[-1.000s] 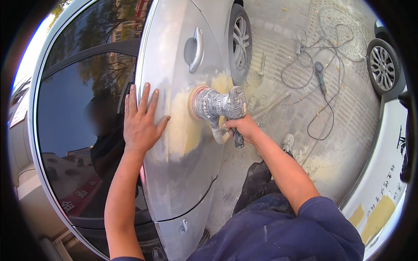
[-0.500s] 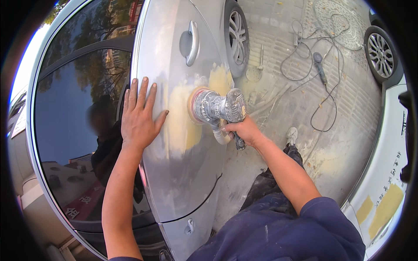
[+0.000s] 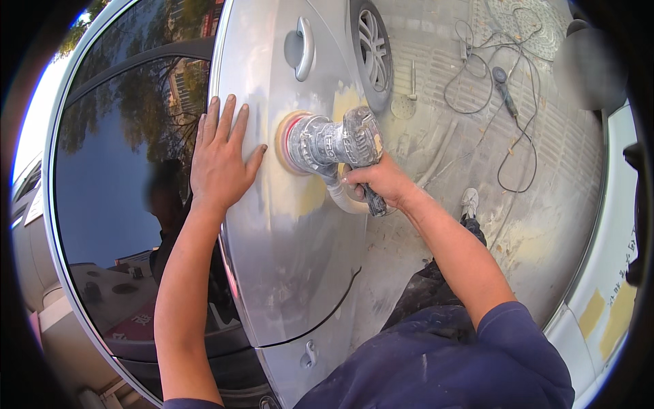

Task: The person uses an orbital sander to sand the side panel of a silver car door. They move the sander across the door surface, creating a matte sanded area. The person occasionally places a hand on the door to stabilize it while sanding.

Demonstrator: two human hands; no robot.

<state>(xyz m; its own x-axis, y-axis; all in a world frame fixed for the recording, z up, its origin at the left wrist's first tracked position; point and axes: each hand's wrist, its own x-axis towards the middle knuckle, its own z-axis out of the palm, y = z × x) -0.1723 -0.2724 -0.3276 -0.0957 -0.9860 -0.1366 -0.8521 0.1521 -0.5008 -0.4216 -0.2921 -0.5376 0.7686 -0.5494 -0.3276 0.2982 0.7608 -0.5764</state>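
My right hand (image 3: 383, 183) is wrapped round the handle of a dusty orbital sander (image 3: 334, 144). Its round pad lies against the yellowish filler patch (image 3: 293, 194) on a silver car door (image 3: 286, 266). A pale hose (image 3: 346, 199) runs from the sander beside my grip. Flat on the upper edge of the door, left of the pad, rests my left hand (image 3: 221, 163), fingers stretched out and holding nothing. Dark window glass (image 3: 122, 191) lies to its left. Farther up the door is the silver door handle (image 3: 304, 49).
A second sander-like tool (image 3: 504, 92) with a black cord (image 3: 521, 160) lies on the dusty paving. The silver car's wheel (image 3: 371, 51) stands beyond the door. At the right is a white car panel (image 3: 599, 320) with yellow filler patches. My shoe (image 3: 469, 203) is on the ground.
The sander in my right hand has moved left across the filler, toward my left hand. My left hand stays on the door. The whole view has shifted slightly.
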